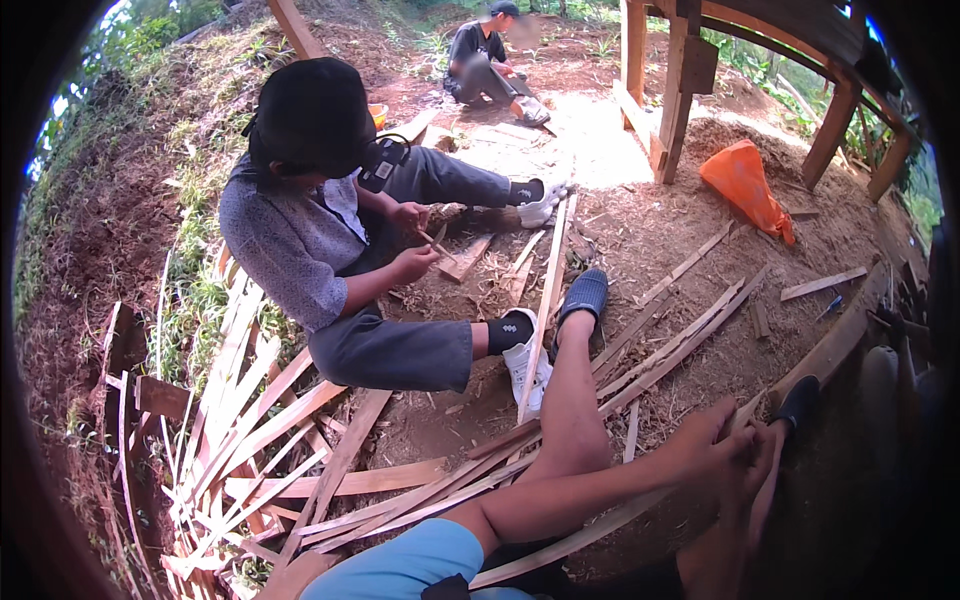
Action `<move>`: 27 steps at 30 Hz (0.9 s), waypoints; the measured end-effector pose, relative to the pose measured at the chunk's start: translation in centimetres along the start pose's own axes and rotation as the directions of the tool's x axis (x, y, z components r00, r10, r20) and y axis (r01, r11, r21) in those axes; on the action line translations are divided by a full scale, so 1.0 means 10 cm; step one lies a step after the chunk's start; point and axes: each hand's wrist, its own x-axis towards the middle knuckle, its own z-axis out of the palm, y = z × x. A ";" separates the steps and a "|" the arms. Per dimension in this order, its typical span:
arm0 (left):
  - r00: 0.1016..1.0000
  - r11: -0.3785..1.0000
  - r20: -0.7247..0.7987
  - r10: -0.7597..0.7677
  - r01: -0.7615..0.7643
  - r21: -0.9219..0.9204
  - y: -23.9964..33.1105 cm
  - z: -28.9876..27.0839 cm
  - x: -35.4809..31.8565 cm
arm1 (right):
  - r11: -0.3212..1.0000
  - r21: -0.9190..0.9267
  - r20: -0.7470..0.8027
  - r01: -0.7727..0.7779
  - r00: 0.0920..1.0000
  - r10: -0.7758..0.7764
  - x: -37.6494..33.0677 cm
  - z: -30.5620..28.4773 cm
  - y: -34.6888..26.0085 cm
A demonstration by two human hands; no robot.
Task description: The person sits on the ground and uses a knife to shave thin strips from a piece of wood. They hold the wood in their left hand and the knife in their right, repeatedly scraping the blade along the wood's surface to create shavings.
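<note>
My left hand (703, 442) is closed around a long pale wooden strip (610, 522) at the lower right. The strip runs under my left forearm toward the lower edge, and a short length of it shows beyond my fingers. Right beside it, my right hand (757, 460) is also closed, with its fingers close to the strip. Shadow hides whatever the right hand grips. My bare leg in a dark blue clog (585, 294) is bent in front of me; the other clog (797, 402) lies in shade near my hands.
Facing right, a seated person (290, 220) in a black cap handles a small stick (437, 246). Split wood strips (250, 420) pile up at left. Another person (480, 60) sits far back. An orange bag (748, 188) lies by a wooden frame (676, 100); a plank (835, 340) is at right.
</note>
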 end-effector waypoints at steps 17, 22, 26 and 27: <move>0.972 0.895 0.067 -0.224 0.233 -0.380 -0.10 0.25 0.06 | 0.995 0.077 -0.061 0.070 0.996 -0.065 0.19 -0.09 -0.27; 0.966 0.891 0.034 -0.256 0.249 -0.380 -0.09 0.27 0.11 | 0.993 -0.014 0.013 0.116 0.993 -0.116 0.21 -0.09 -0.24; 0.980 0.926 0.026 -0.198 0.195 -0.324 -0.13 0.31 0.11 | 0.993 0.006 0.013 0.117 0.993 -0.117 0.23 -0.14 -0.21; 0.982 0.933 0.022 -0.190 0.187 -0.308 -0.12 0.33 0.11 | 0.991 -0.010 0.018 0.130 0.991 -0.130 0.24 -0.16 -0.19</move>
